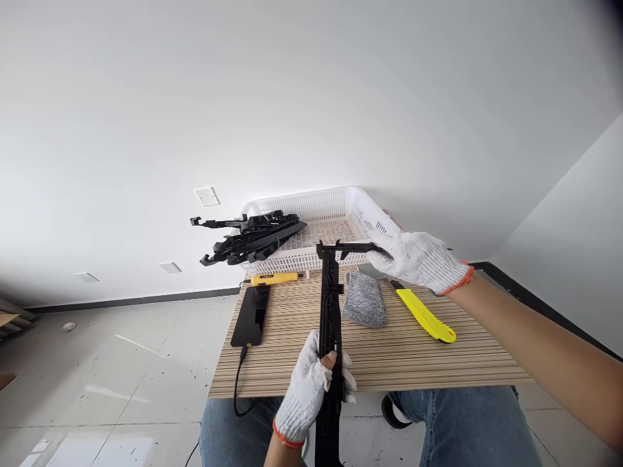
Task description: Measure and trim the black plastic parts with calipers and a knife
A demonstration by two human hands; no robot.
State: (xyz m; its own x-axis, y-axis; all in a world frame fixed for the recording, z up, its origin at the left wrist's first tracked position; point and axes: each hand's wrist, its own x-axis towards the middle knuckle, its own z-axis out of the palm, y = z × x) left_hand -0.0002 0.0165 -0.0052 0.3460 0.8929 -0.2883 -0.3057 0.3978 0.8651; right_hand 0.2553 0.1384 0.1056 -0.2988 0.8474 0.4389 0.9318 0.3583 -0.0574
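Note:
My left hand (311, 383), in a white knit glove, is closed around the lower end of a long black plastic part (329, 305) that stands over the small striped wooden table (438, 363). My right hand (418, 259), also gloved, grips the crossbar at the top of the same part. A grey folded glove (364, 299) lies just right of the part. Beside it rests a yellow utility knife (424, 316).
A white perforated basket (335, 214) sits at the table's far edge, with several black plastic parts (253, 238) stacked over its left rim. A black phone (251, 315) with a cable and a small yellow tool (273, 279) lie at the left. My knees are under the table.

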